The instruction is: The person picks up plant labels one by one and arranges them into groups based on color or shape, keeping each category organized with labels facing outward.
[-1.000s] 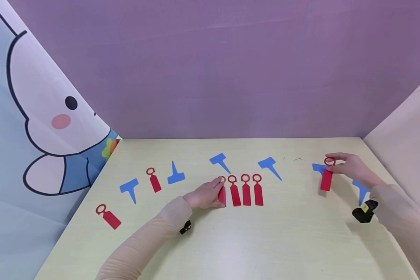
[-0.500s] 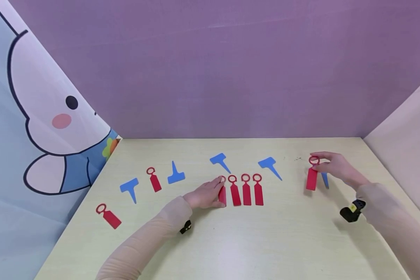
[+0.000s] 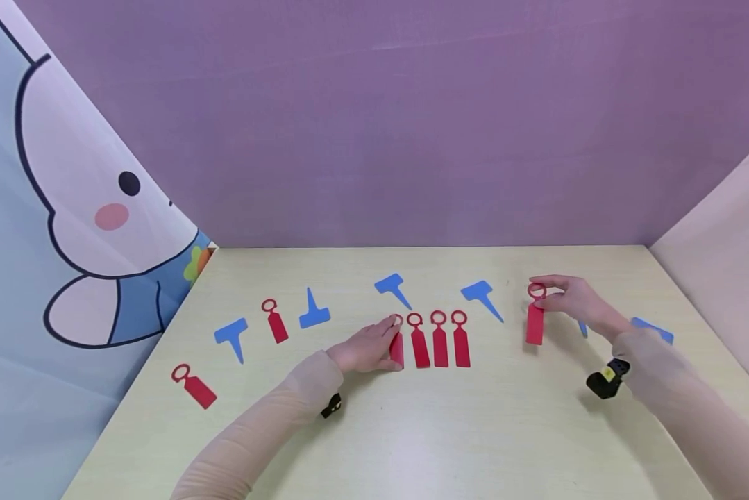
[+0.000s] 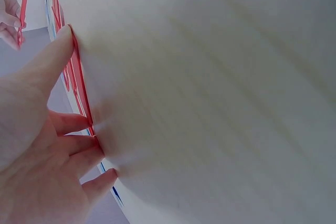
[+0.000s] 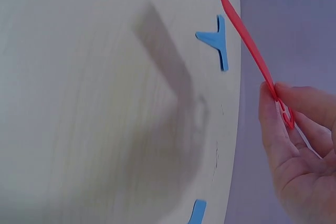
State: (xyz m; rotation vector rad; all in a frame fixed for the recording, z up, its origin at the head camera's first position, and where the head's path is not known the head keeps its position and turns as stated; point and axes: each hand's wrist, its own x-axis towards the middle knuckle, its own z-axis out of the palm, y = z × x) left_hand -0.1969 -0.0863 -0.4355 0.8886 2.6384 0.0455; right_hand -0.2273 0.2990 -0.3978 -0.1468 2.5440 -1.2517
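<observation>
My right hand pinches a red ring-topped tag near its ring, between thumb and fingers. The tag hangs above the table, its shadow falling on the surface in the right wrist view. My left hand rests on the table at a flat red tag, thumb at its lower end and fingertips by its ring; the hand covers part of it. In the left wrist view the left thumb touches that tag's edge. Three more red tags, the nearest a tilted tag, lie beside it in an upright row.
Two red tags lie at the left, one red tag nearer the front. Several blue T-shaped plant labels are scattered behind the row, including a blue label. At the right, another blue label is partly behind my sleeve. A purple wall backs the table.
My right hand has moved left with the pinched red tag, toward the row, uncovering part of a blue label behind it. My left hand has stayed in place.
</observation>
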